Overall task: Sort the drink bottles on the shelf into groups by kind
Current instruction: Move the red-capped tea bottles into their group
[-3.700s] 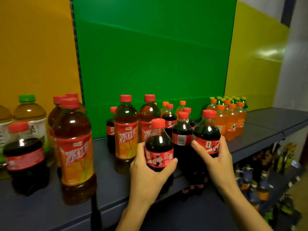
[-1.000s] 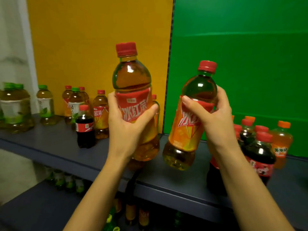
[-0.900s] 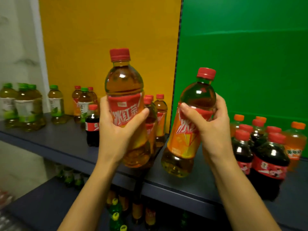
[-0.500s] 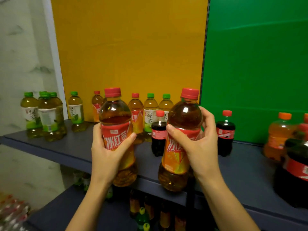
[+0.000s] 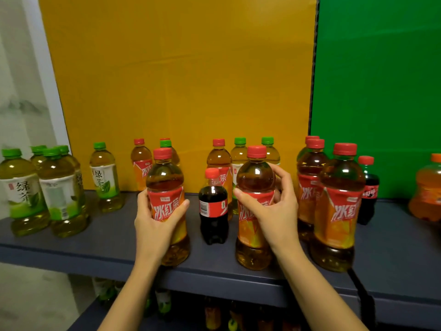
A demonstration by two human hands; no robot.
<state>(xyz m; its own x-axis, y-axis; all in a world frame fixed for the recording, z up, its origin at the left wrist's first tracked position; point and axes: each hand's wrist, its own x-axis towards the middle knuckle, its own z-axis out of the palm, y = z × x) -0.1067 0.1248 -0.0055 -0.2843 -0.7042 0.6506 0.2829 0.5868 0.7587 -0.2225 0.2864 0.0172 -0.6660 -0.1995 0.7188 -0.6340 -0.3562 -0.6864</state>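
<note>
A cluster of green-capped green tea bottles [image 5: 23, 194] stands at the far left of the dark shelf [image 5: 107, 235], with a lone one [image 5: 105, 177] just right of it. The left grip [image 5: 155, 225] is curled round the label of a red-capped iced tea bottle [image 5: 165, 177], upright near the shelf's front edge. Just beside it a small cola bottle [image 5: 213, 206] stands free between the two hands. The right grip [image 5: 274, 211] wraps a second iced tea bottle [image 5: 255, 180], thumb across the label, fingers behind the shoulder. Further right stand more iced tea bottles [image 5: 336, 211], a second cola bottle [image 5: 367, 189] behind them, and an orange soda bottle [image 5: 427, 189] at the frame's edge
</note>
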